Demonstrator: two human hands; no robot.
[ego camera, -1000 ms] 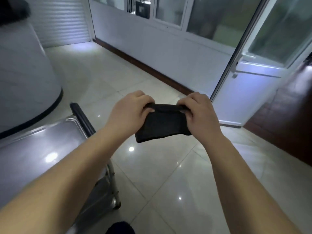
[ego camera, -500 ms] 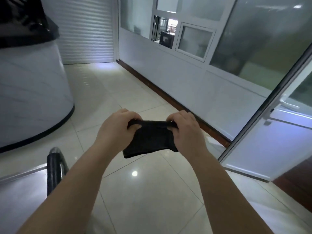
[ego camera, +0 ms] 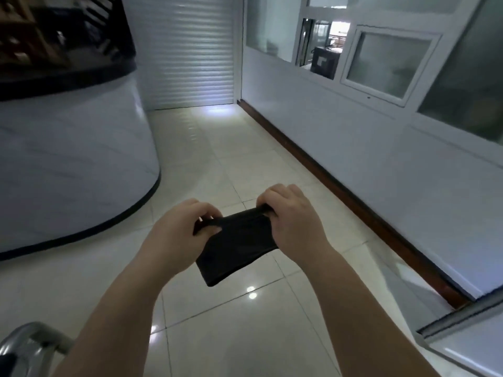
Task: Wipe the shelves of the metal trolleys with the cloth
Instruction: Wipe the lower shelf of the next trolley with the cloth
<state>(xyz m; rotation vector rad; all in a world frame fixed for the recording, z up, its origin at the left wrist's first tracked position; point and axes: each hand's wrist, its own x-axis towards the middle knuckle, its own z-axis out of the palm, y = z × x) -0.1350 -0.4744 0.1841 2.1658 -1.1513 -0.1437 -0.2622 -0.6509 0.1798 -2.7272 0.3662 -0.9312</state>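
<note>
A folded black cloth (ego camera: 235, 251) hangs in the air in front of me, stretched between both hands. My left hand (ego camera: 178, 235) pinches its left top corner and my right hand (ego camera: 292, 219) grips its right top corner. Only a curved metal handle of the trolley (ego camera: 30, 341) shows at the bottom left corner; its shelves are out of view.
A curved white counter (ego camera: 68, 164) with a dark top stands at the left. A white wall with windows (ego camera: 381, 131) and a brown skirting runs along the right. A shutter door (ego camera: 187, 50) closes the far end. An open door (ego camera: 462, 336) is at the lower right. Glossy tiled floor lies between.
My view has swung left and up, so the trolley's shelf slid out of sight at the bottom left. Both hands keep hold of the cloth, now tilted with its right end higher.
</note>
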